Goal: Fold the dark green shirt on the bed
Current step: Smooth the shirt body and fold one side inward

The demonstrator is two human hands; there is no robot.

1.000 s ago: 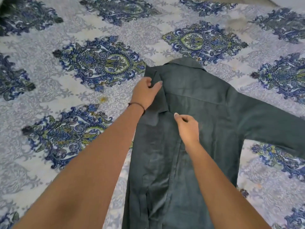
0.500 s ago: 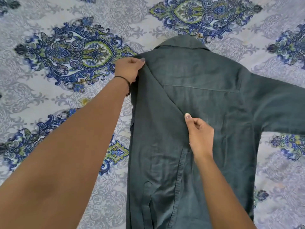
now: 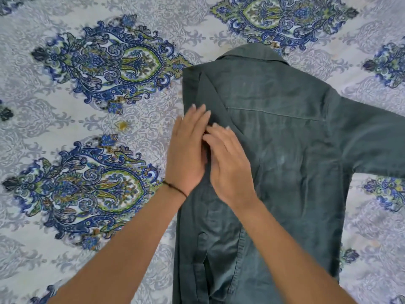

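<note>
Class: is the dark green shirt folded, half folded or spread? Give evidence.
Half folded. The shirt has its left side turned in under the flat left hand and right hand; the right sleeve stretches out.

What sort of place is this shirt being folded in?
Most likely a bedroom: the dark green shirt lies spread flat on a soft bed sheet printed with blue and green medallions, which fills the whole view. No walls or furniture show, so I can't say more.

Dark green shirt (image 3: 285,150) back-up, left side folded.
</note>
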